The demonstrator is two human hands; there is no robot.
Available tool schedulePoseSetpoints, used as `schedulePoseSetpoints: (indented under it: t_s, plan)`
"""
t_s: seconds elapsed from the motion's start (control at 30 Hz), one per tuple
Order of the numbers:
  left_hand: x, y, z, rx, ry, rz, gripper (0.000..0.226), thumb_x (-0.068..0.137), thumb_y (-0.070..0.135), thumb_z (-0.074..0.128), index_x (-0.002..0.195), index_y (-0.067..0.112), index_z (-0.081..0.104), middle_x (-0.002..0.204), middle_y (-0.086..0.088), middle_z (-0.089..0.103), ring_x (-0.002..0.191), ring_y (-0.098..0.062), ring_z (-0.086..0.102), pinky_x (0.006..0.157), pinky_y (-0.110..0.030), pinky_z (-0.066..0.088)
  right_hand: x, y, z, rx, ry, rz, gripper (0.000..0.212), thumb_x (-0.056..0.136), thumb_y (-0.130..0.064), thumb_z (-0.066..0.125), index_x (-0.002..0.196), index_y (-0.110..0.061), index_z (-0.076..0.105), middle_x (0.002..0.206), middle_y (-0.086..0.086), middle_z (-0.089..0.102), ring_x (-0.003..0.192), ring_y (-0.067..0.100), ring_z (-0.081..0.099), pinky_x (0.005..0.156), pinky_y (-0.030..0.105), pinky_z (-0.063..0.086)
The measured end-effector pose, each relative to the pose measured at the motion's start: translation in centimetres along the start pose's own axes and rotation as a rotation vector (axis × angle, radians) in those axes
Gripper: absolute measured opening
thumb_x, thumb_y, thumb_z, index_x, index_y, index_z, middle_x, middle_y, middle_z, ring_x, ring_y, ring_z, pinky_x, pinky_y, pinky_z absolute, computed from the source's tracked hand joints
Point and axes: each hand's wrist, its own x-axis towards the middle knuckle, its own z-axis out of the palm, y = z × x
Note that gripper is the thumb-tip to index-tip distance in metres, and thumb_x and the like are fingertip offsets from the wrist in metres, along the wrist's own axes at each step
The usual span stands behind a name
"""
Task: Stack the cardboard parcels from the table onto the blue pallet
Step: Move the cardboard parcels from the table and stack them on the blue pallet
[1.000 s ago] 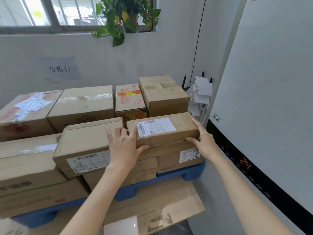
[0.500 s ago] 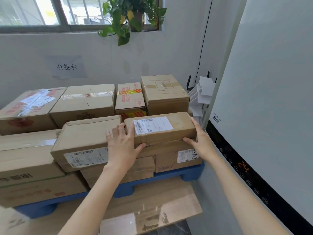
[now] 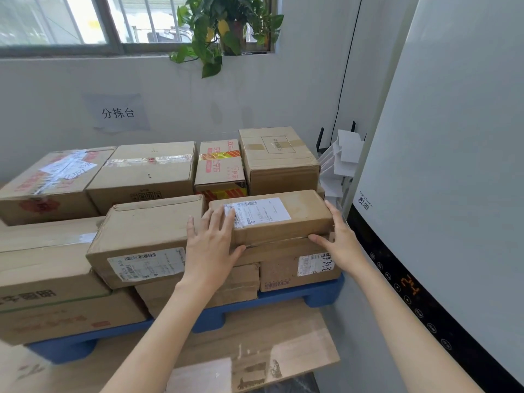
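The left hand [image 3: 211, 248] lies flat on the left end of the long box [image 3: 292, 222]. Its fingers [image 3: 217, 222] are straight and spread a little. They rest on the top of the box, and one fingertip touches the white label [image 3: 261, 212]. The thumb [image 3: 237, 250] sticks out to the side and touches the front of the box, low down. This hand is open, not wrapped round anything.

The right hand [image 3: 341, 242] is at the right end of the box. Its fingers [image 3: 334, 215] are straight and lie flat against that end. Its thumb [image 3: 317, 239] points left along the bottom front edge. This hand is open too, pressing and not gripping.

The long box is brown, with clear tape round it. It lies flat on top of other boxes at the front right of the pile. The pile sits on the blue pallet [image 3: 320, 293]. A bigger box [image 3: 147, 231] lies just beside the long box on the left. Behind it stand a red and yellow box [image 3: 219, 165] and a plain brown box [image 3: 279, 160].

A cardboard sheet [image 3: 255, 344] lies under the pallet. A tall white machine [image 3: 453, 165] stands on the right. A plant [image 3: 224, 26] hangs at the window, and a paper sign [image 3: 117, 112] is on the wall.
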Motion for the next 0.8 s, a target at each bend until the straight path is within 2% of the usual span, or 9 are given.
schedulePoseSetpoints:
  t_s: [0.13, 0.27, 0.43, 0.5, 0.6, 0.7, 0.8]
  plan:
    - [0.1, 0.2, 0.1, 0.005, 0.021, 0.025, 0.076, 0.085, 0.051, 0.059, 0.148, 0.021, 0.028, 0.154, -0.007, 0.028, 0.143, -0.029, 0.022, 0.115, -0.054, 0.012, -0.5, 0.3, -0.3, 0.013, -0.005, 0.018, 0.094, 0.08, -0.023, 0.077, 0.15, -0.038, 0.016, 0.147, -0.002, 0.04, 0.132, 0.019, 0.039, 0.109, 0.042, 0.033]
    - [0.1, 1.2, 0.3, 0.024, 0.093, 0.107, 0.076, 0.078, 0.047, 0.07, 0.142, 0.017, 0.04, 0.148, -0.011, 0.039, 0.139, -0.032, 0.032, 0.112, -0.056, 0.024, -0.8, 0.6, -0.8, -0.006, 0.006, 0.041, 0.097, 0.076, -0.02, 0.08, 0.151, -0.03, 0.02, 0.134, -0.006, 0.047, 0.129, 0.018, 0.042, 0.108, 0.039, 0.033]
    - [-0.2, 3.4, 0.9, 0.046, 0.195, 0.304, 0.064, 0.079, 0.034, 0.072, 0.134, 0.014, 0.049, 0.146, -0.011, 0.042, 0.138, -0.03, 0.034, 0.112, -0.054, 0.03, -0.8, 1.9, -0.7, -0.089, 0.019, 0.088, 0.082, 0.077, -0.016, 0.079, 0.146, -0.02, 0.036, 0.142, 0.002, 0.048, 0.132, 0.02, 0.042, 0.109, 0.037, 0.035]
    - [-0.6, 4.3, 1.5, 0.042, 0.206, 0.387, 0.057, 0.08, 0.027, 0.07, 0.132, 0.014, 0.051, 0.144, -0.009, 0.043, 0.138, -0.029, 0.034, 0.112, -0.051, 0.03, -1.0, 2.8, -0.5, -0.156, 0.041, 0.094, 0.075, 0.077, -0.012, 0.078, 0.142, -0.018, 0.041, 0.142, 0.004, 0.047, 0.133, 0.022, 0.043, 0.109, 0.039, 0.037]
    - [-1.3, 5.5, 3.1, 0.045, 0.173, 0.515, 0.051, 0.08, 0.02, 0.069, 0.128, 0.014, 0.055, 0.141, -0.009, 0.047, 0.137, -0.029, 0.036, 0.113, -0.049, 0.03, -1.1, 4.2, -0.2, -0.246, 0.044, 0.116, 0.074, 0.079, -0.007, 0.076, 0.143, -0.02, 0.041, 0.148, 0.005, 0.039, 0.136, 0.022, 0.038, 0.108, 0.034, 0.033]
    - [-1.6, 6.1, 4.4, 0.067, 0.121, 0.584, 0.046, 0.083, 0.017, 0.065, 0.127, 0.013, 0.055, 0.143, -0.011, 0.046, 0.138, -0.03, 0.035, 0.112, -0.05, 0.031, -0.8, 5.3, 0.3, -0.284, 0.016, 0.186, 0.082, 0.078, -0.007, 0.076, 0.146, -0.029, 0.035, 0.157, 0.01, 0.023, 0.143, 0.027, 0.025, 0.112, 0.044, 0.029]
    - [-1.7, 6.4, 5.0, 0.091, 0.093, 0.617, 0.044, 0.084, 0.014, 0.062, 0.127, 0.012, 0.054, 0.145, -0.012, 0.043, 0.14, -0.031, 0.032, 0.113, -0.052, 0.029, -0.2, 5.8, 0.6, -0.269, -0.041, 0.17, 0.094, 0.072, -0.013, 0.082, 0.146, -0.038, 0.029, 0.153, 0.007, 0.03, 0.139, 0.028, 0.031, 0.11, 0.051, 0.034]
